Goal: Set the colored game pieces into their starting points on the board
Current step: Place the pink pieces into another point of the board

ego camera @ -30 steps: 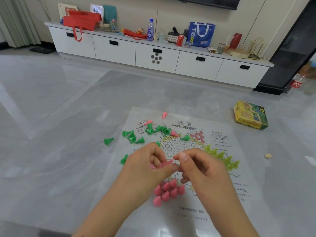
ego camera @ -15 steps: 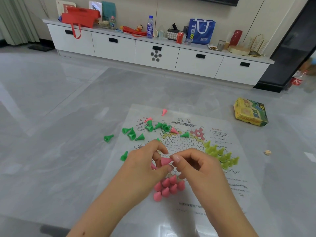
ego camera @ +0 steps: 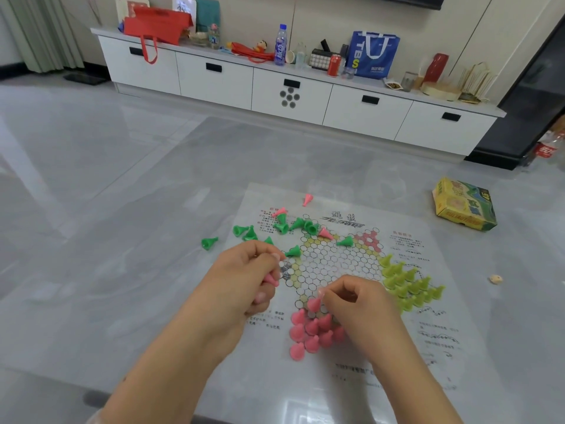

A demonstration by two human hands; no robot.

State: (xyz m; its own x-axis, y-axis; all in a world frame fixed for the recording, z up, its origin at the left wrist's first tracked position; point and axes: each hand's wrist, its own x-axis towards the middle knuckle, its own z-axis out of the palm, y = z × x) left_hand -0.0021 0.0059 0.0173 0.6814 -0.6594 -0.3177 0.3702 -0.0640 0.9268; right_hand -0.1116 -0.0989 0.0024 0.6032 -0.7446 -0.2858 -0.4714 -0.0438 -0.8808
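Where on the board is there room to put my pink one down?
The white circles in the middle of the board are bare, between the dark green pieces and the yellow-green pieces. It is crowded at the pink cluster by the right hand.

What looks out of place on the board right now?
The green pieces lie tipped and scattered at the board's far-left edge, one off it on the floor. Stray pink pieces lie among them.

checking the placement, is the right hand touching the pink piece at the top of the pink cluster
Touching: the head view shows the right hand pinching the pink piece at its tip.
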